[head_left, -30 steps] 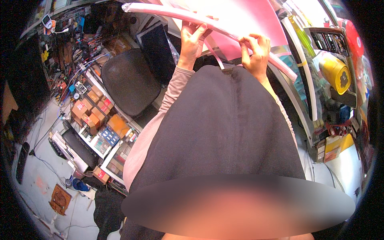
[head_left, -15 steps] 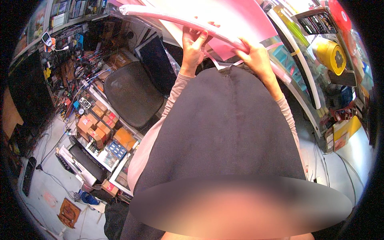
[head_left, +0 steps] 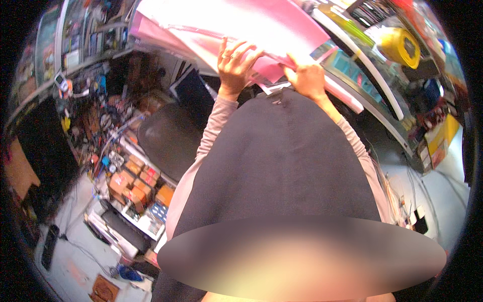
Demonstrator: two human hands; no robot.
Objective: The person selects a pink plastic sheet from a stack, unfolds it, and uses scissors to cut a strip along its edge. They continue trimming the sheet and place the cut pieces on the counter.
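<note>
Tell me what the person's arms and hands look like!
The left hand and right hand wear no gloves. Long, wrinkly, pinkish-beige sleeves cover the arms, fitting closely around the forearms and leaving the hands bare.

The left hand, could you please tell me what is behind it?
Pink sheeting shows beyond the left hand; whatever the palm directly covers cannot be seen.

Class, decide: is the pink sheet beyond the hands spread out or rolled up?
Mostly spread out: the pink sheet shows a broad face beyond the left hand and right hand.
</note>
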